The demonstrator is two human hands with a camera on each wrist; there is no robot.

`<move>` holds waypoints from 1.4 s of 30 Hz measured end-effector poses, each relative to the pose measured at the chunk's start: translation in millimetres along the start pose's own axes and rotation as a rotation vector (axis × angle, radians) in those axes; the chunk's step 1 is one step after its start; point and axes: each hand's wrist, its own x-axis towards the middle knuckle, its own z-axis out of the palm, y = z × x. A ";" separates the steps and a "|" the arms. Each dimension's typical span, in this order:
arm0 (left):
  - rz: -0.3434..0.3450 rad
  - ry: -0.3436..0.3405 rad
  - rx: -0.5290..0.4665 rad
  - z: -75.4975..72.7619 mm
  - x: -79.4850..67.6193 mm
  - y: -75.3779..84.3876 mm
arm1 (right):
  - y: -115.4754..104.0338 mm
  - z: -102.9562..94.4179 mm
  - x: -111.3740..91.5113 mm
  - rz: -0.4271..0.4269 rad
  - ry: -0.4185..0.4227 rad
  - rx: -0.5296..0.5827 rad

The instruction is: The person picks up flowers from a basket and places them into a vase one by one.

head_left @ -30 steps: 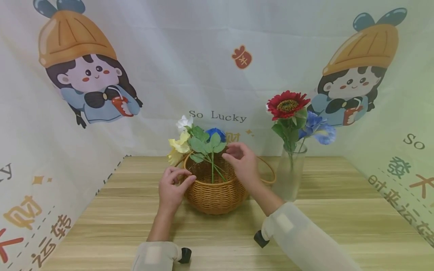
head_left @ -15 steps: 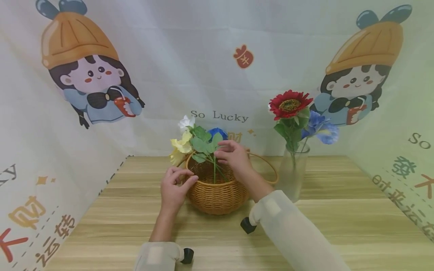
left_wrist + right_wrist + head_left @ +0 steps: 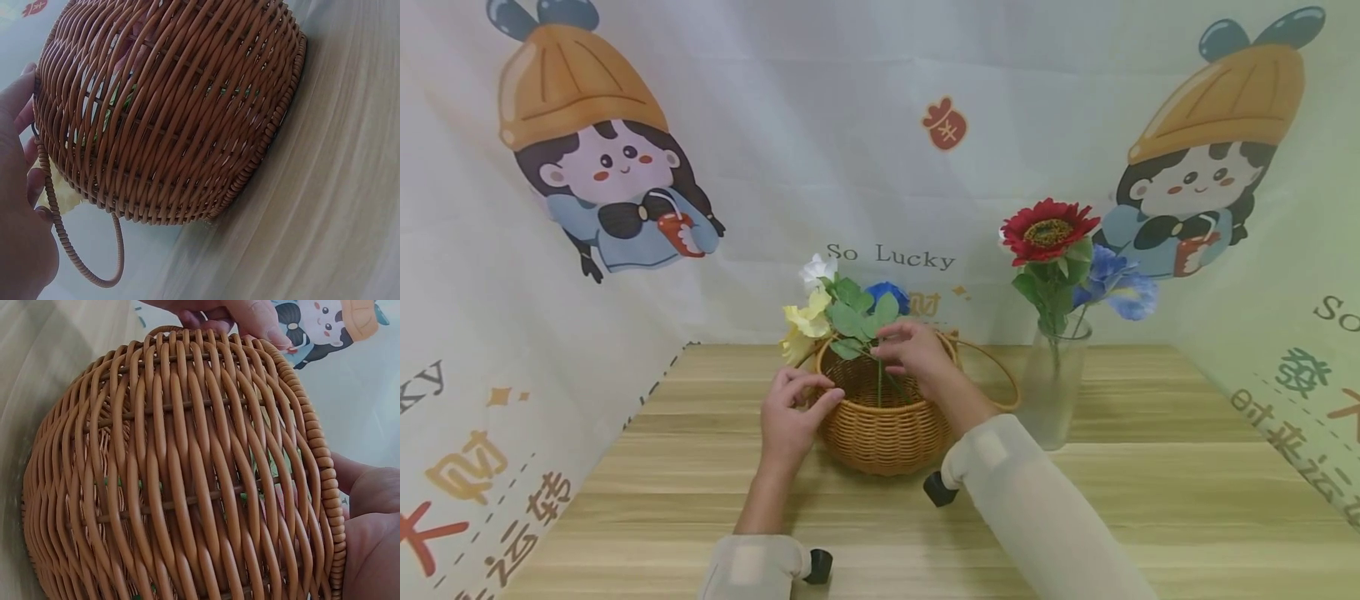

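Observation:
A brown wicker basket (image 3: 887,437) stands upright on the table, artificial flowers leaning in it. My left hand (image 3: 792,417) pinches its left rim; in the left wrist view that hand (image 3: 22,181) lies beside the rim and a looped handle (image 3: 75,256). My right hand (image 3: 917,358) reaches over the basket's right side, fingers bent loosely at the green stems (image 3: 881,383); whether they grip is partly hidden. In the right wrist view its palm (image 3: 375,531) is by the rim. A white flower (image 3: 817,272), yellow flowers (image 3: 807,321) and a blue flower (image 3: 887,296) rise above the basket.
A clear glass vase (image 3: 1056,400) stands right of the basket, holding a red flower (image 3: 1048,233) and a light blue flower (image 3: 1116,283). The basket's right handle (image 3: 1000,367) sticks out toward it. A printed cloth (image 3: 790,150) hangs behind the wooden table (image 3: 662,500).
My right hand has moved left and slightly down, from beside the leaves to the stems. My left hand stays at the rim. The whole head view has shifted slightly.

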 end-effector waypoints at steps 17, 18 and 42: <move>0.025 0.010 0.002 1.6 0.6 -3.5 | -1.7 1.2 3.1 0.155 -0.028 -0.003; 0.026 0.011 0.000 1.8 0.7 -3.6 | -2.0 1.2 3.0 0.155 -0.027 -0.008; 0.042 0.011 0.011 0.8 -0.3 -2.4 | -1.2 0.2 -0.2 0.160 -0.129 -0.052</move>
